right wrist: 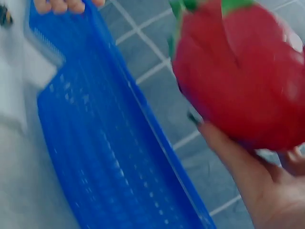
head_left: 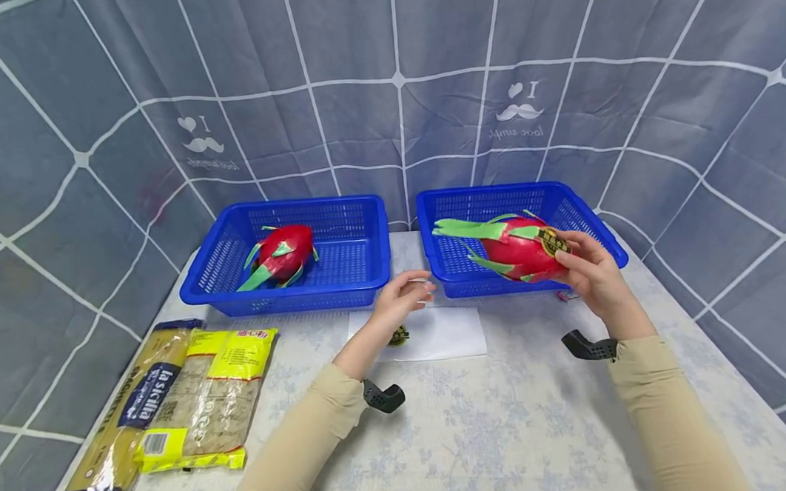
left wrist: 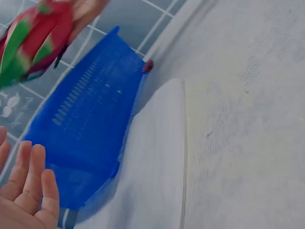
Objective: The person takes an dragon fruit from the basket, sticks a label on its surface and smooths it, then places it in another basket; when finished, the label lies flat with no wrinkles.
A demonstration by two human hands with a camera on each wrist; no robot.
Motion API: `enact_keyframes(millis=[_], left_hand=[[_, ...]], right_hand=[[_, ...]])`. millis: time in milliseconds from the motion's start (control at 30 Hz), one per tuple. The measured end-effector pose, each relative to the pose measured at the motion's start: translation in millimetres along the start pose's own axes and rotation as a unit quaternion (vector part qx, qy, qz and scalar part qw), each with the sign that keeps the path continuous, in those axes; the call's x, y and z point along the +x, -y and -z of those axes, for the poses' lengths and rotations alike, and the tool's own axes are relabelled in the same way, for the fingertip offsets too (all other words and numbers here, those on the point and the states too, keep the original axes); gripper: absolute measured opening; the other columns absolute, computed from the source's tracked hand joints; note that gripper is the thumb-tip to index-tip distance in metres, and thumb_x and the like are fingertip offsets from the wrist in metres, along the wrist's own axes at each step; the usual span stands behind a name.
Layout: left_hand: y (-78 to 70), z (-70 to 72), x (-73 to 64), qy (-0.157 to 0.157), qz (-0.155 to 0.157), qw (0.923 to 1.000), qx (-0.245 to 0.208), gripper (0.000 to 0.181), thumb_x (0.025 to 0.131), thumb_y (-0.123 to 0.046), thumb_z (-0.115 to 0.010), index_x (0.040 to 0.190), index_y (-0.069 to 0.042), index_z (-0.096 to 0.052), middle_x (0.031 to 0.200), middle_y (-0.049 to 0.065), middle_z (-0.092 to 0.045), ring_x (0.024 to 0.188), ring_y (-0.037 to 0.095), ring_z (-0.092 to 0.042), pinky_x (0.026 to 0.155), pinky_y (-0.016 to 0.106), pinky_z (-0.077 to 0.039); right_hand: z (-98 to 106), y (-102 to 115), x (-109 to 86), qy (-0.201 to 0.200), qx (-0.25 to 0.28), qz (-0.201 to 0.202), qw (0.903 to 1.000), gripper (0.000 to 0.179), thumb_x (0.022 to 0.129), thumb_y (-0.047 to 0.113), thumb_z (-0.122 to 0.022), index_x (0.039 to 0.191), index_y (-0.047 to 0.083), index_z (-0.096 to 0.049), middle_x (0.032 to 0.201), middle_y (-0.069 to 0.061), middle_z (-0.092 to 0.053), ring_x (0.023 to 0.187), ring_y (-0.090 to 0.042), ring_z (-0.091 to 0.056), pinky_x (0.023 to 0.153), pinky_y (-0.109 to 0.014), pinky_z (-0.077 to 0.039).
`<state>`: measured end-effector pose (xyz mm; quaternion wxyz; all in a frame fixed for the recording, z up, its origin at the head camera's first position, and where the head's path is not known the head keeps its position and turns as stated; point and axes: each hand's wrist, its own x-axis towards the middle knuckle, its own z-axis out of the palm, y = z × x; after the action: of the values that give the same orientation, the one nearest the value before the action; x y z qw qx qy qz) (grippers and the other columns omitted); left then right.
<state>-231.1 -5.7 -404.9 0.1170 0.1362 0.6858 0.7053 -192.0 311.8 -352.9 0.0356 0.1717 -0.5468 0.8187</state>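
My right hand (head_left: 602, 283) grips a red dragon fruit (head_left: 516, 248) by one end, above the right blue basket (head_left: 444, 280). Its long green scales point left, and a round black-and-gold sticker (head_left: 553, 241) shows beside my fingertips. In the right wrist view the thumb lies along the underside of the fruit (right wrist: 243, 71). My left hand (head_left: 399, 301) hovers empty between the two baskets, fingers loosely extended, over a white paper sheet (head_left: 447, 335). On that sheet is another black-and-gold sticker (head_left: 398, 336), partly covered by the left wrist.
The left blue basket (head_left: 362, 284) has a second dragon fruit (head_left: 288, 251) lying in it. At the table's left lie a spaghetti pack (head_left: 125, 430) and a yellow-and-clear food bag (head_left: 217, 395). A small reddish scrap (head_left: 567, 295) is near the right basket's front. Grey checked curtain (head_left: 360, 128) hangs behind.
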Motion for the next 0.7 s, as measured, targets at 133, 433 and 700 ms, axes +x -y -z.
enact_keyframes(millis=[133, 433, 700], left_hand=[[4.8, -14.5, 13.2, -0.019, -0.011, 0.9998, -0.002, 0.032, 0.092, -0.014, -0.061, 0.121, -0.002, -0.058, 0.103, 0.018, -0.065, 0.090, 0.023, -0.064, 0.086, 0.044, -0.049], [8.6, -26.2, 24.5, -0.069, 0.005, 0.9973, -0.024, 0.028, 0.088, -0.012, -0.066, 0.112, 0.001, -0.063, 0.087, 0.001, -0.068, 0.081, 0.017, -0.067, 0.086, 0.048, -0.048], [6.2, -28.4, 25.2, -0.074, 0.020, 0.9964, -0.035, 0.028, 0.088, -0.011, -0.066, 0.113, 0.002, -0.063, 0.083, -0.002, -0.067, 0.075, 0.010, -0.065, 0.088, 0.051, -0.046]], right_hand=[[3, 0, 22.5, -0.090, -0.121, -0.018, 0.9885, 0.026, 0.089, 0.001, -0.061, 0.112, 0.013, -0.064, 0.134, -0.004, -0.047, 0.105, -0.014, -0.051, 0.075, -0.022, -0.052], [7, -27, 57.3, -0.065, -0.444, -0.090, 0.8891, 0.046, 0.088, 0.027, -0.068, 0.124, 0.003, -0.054, 0.145, -0.014, -0.038, 0.116, -0.028, -0.048, 0.077, -0.016, -0.044], [15, -30, 68.5, 0.038, -0.553, -0.121, 0.8236, 0.039, 0.086, 0.022, -0.068, 0.115, 0.000, -0.053, 0.121, -0.024, -0.050, 0.105, -0.037, -0.048, 0.088, -0.048, -0.041]])
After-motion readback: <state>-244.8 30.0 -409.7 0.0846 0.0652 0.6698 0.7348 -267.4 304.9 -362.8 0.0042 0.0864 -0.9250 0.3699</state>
